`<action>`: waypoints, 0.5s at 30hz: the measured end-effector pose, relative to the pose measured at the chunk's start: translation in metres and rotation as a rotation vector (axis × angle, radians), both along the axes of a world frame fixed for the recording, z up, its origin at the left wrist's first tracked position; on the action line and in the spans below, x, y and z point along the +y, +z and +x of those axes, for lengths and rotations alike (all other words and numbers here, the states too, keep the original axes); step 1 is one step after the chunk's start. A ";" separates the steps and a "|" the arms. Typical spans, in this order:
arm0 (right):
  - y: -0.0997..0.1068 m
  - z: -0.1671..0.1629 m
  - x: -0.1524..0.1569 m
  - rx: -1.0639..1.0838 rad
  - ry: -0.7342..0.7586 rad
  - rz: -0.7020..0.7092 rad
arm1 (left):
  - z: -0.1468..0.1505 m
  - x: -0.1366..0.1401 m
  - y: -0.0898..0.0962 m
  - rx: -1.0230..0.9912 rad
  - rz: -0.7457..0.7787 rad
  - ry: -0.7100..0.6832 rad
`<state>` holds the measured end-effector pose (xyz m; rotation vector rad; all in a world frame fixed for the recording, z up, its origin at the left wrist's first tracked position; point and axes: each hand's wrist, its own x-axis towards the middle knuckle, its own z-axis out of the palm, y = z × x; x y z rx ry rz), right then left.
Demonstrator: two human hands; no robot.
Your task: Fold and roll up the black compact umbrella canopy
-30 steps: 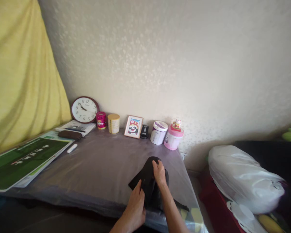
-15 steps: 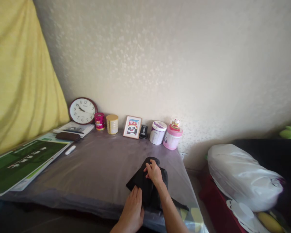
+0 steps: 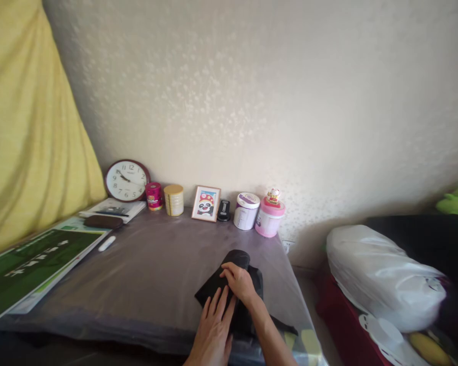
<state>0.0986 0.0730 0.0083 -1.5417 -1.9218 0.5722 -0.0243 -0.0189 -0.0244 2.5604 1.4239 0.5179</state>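
A folded piece of black cloth [image 3: 213, 282] lies near the front right of the table; whether it is a garment or a bag I cannot tell. My left hand [image 3: 216, 317] rests flat on its lower part with the fingers spread. Just above and to the right, my right hand [image 3: 239, 282] is on the same cloth with its fingers curled in, and whatever its fingertips pinch is mostly hidden. One dark strip of the cloth trails right under my right forearm.
Along the wall stand a clock [image 3: 126, 180], a pink tin [image 3: 154, 196], a yellow canister [image 3: 174, 200], a picture frame [image 3: 206, 203] and two tubs [image 3: 247, 211]. Green boards [image 3: 41, 269] and a brown case [image 3: 104, 221] lie left. A white plastic bag [image 3: 381, 277] is beyond the table's right edge.
My left hand has shifted slightly up and right, its fingers now spread flat on the cloth. My right hand has come down a little, its fingers more curled.
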 end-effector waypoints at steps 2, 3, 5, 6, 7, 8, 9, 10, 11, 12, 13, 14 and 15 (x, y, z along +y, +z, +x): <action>0.001 0.003 -0.006 0.063 0.065 0.011 | 0.000 0.001 0.001 0.027 -0.074 0.022; 0.002 0.005 -0.010 0.091 0.096 0.025 | -0.001 0.002 0.001 0.037 -0.109 0.031; 0.004 0.008 -0.020 0.124 0.130 0.091 | -0.001 0.002 0.003 0.056 -0.175 0.047; 0.003 0.009 -0.024 0.126 0.137 0.139 | 0.000 0.003 0.003 0.066 -0.204 0.051; 0.002 0.011 -0.029 0.120 0.143 0.190 | 0.000 0.003 0.004 0.073 -0.225 0.054; 0.000 0.013 -0.032 0.104 0.152 0.242 | 0.001 0.004 0.003 0.077 -0.238 0.055; -0.004 0.015 -0.034 0.081 0.168 0.291 | 0.001 0.004 0.003 0.077 -0.243 0.058; -0.008 0.018 -0.034 0.051 0.186 0.332 | 0.002 0.005 0.002 0.076 -0.243 0.062; -0.012 0.020 -0.033 0.016 0.199 0.364 | 0.002 0.006 0.001 0.077 -0.244 0.066; -0.017 0.022 -0.030 -0.021 0.204 0.384 | 0.002 0.007 0.000 0.076 -0.244 0.071; -0.021 0.023 -0.026 -0.054 0.197 0.392 | 0.002 0.008 0.000 0.076 -0.246 0.073; -0.024 0.025 -0.021 -0.082 0.183 0.389 | 0.002 0.009 -0.001 0.077 -0.253 0.074; -0.026 0.026 -0.016 -0.104 0.166 0.378 | 0.002 0.009 -0.001 0.077 -0.263 0.072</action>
